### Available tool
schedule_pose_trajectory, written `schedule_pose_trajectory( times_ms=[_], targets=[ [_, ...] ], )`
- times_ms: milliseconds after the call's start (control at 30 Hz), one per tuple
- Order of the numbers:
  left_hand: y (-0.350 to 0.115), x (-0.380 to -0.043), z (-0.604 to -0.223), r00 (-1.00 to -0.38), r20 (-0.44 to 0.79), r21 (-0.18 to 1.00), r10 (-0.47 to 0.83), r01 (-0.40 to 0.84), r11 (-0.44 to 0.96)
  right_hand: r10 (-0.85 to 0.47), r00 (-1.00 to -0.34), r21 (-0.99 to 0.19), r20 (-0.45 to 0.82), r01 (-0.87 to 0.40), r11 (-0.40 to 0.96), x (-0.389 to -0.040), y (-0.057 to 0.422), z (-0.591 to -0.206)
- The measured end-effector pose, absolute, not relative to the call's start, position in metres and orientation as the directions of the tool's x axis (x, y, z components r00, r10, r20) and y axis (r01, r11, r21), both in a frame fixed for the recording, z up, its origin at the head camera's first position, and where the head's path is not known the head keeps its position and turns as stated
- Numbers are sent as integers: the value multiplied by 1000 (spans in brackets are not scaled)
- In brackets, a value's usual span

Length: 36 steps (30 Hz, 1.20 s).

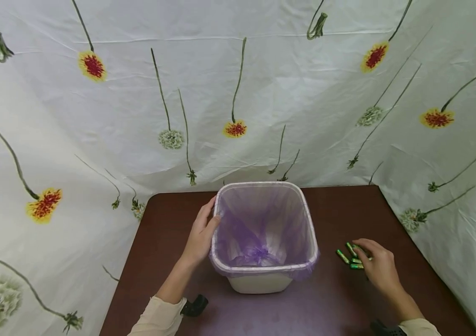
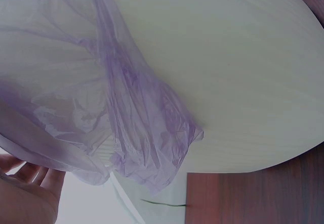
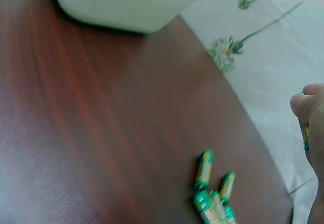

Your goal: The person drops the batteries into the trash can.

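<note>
A whitish plastic bin point(image 1: 259, 283) stands on the table, lined with a thin purple trash bag point(image 1: 259, 254) folded over its rim. My left hand point(image 1: 199, 235) holds the bin's left rim, thumb at the edge and fingers along the outside. In the left wrist view, the bag's overhang point(image 2: 147, 118) hangs down the bin's wall, and my left fingers point(image 2: 38, 176) are partly hidden behind it. To the right of the bin lie several green batteries point(image 1: 342, 256) in a loose group. Just over them, my right hand point(image 1: 380, 266) pinches one battery point(image 3: 305, 133), mostly covered by the fingers.
The dark reddish-brown table point(image 1: 170, 224) has its right edge beyond the batteries. White cloth with printed flowers point(image 1: 137, 93) hangs around the back and sides. A black wrist device point(image 1: 194, 306) sits at the left sleeve.
</note>
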<state>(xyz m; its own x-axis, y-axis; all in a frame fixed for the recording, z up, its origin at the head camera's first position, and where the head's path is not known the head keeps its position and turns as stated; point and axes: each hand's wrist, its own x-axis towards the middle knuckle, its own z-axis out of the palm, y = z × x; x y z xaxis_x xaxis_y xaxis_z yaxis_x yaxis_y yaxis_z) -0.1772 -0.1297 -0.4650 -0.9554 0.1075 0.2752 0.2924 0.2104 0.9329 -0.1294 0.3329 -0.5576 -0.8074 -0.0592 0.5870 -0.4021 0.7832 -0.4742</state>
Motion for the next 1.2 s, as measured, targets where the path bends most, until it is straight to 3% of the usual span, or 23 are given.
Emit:
schedule_pose_trajectory(
  times_ms=[167,533,1200],
  targets=[
    [-129,-176,-465,-954,278,935,109,295,198,-85,-800,-492,595,-445,748,-138,329,-542],
    [-130,-175,-466,-958,267,938,107,284,200,-92,-847,-561,524,-424,711,-155,315,-504],
    [-130,-176,-467,-950,290,931,114,307,197,-252,-791,-501,558,-563,657,-194,276,-425]
  ],
)
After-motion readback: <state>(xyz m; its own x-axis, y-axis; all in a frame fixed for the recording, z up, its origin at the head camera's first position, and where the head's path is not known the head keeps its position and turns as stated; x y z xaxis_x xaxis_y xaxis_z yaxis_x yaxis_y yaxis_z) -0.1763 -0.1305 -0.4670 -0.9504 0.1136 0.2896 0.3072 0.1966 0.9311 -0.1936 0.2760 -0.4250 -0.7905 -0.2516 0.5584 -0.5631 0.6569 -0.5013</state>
